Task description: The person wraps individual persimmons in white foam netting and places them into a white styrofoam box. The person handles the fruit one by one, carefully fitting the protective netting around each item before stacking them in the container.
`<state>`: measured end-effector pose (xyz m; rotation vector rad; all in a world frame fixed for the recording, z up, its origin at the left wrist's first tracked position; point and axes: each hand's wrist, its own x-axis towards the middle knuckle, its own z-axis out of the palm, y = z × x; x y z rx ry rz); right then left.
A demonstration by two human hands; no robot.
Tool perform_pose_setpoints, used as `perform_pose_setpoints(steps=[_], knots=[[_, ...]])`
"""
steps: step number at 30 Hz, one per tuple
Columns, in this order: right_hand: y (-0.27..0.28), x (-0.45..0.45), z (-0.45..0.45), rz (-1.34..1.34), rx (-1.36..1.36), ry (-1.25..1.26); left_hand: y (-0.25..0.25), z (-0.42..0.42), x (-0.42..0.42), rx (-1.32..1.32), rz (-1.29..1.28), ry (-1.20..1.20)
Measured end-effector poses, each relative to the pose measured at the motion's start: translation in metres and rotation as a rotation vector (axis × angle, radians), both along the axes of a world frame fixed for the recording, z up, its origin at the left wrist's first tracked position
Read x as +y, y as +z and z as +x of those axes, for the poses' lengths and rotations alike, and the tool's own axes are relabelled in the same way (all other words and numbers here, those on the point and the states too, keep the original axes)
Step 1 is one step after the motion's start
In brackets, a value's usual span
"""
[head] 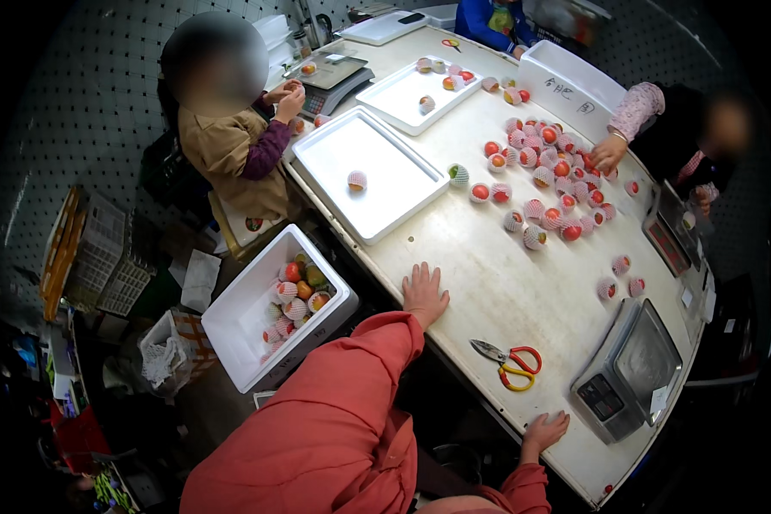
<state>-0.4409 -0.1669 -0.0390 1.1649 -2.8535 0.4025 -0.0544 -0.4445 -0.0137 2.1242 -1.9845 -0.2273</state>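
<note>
My left hand (425,295) rests flat on the near edge of the white table (462,276), fingers apart, holding nothing. Near the table's edge at lower right lies my right hand (545,434), also empty with spread fingers. Between the two hands are scissors (511,364) with red and yellow handles. A digital scale (629,372) with a metal pan stands just beyond my right hand. Farther across the table spreads a pile of red fruits (552,167), many in foam net sleeves. A foam box (250,308) holding more netted fruits is left of my left hand.
Shallow white trays (398,221) (417,115) hold a few fruits. A person in a tan top (231,154) handles something beside another scale (334,80). Another person's hand (609,153) reaches into the pile near a white foam box (572,87). Someone in blue sits at the far end.
</note>
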Motion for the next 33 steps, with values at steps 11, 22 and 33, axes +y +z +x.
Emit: perform_pose_setpoints(steps=[11,22,33], knots=[[0.004,-0.001,-0.001,0.024,-0.013,0.036,-0.001,-0.004,0.000,-0.026,-0.001,0.022],[0.008,-0.004,0.000,0.082,0.001,0.053,-0.002,-0.003,0.000,0.005,-0.053,0.011],[-0.017,0.007,-0.012,-0.001,0.016,0.094,-0.008,-0.003,-0.002,-0.011,-0.052,0.012]])
